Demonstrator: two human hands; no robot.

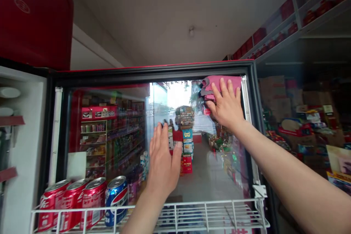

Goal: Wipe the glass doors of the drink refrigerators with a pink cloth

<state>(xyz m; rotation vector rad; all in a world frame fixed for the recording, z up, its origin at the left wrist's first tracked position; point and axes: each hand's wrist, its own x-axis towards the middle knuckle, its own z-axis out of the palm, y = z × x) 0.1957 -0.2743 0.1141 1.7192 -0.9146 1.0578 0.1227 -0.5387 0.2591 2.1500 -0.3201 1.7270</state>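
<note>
An open fridge door with a glass pane [115, 135] in a black frame fills the middle of the view. My right hand [226, 106] presses a pink cloth [219, 85] flat against the pane's top right corner, fingers stretched over it. My left hand [164, 159] lies flat and open on the glass near the middle, fingers pointing up. Shop shelves show through the glass.
A white wire rack [192, 215] on the door's lower part holds three red cans [71, 201] and a blue can [116, 197] at its left end. The fridge interior [16, 153] is at the far left. Boxes and goods [304, 117] crowd the shelves at right.
</note>
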